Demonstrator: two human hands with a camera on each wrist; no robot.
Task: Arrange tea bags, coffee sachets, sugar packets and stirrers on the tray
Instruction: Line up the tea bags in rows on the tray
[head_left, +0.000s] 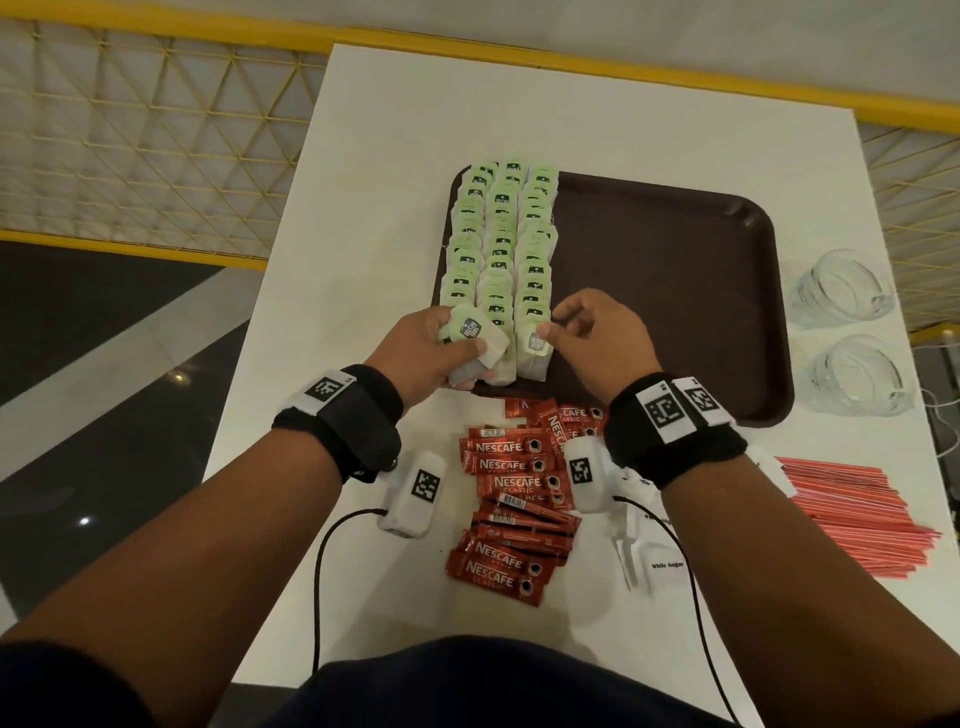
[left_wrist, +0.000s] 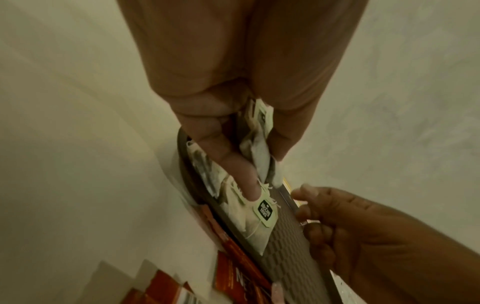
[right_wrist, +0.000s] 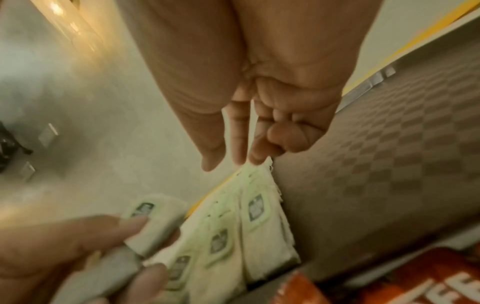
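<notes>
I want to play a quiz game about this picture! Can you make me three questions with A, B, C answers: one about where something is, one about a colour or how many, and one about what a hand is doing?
1. Where are the coffee sachets?
A. On the table, in front of the tray
B. Inside a glass
C. On the tray

2. How many rows of tea bags lie on the tray?
A. One
B. Three
C. Six

3. What is the left hand doing?
A. Lying flat on the table
B. Holding a straw
C. Holding a bunch of tea bags

Answers:
1. A: the red sachets lie in a heap on the white table, nearer the person than the tray.
2. B: three green-tagged rows run side by side along the tray's left part.
3. C: its fingers curl round several tea bags at the tray's near edge.
</notes>
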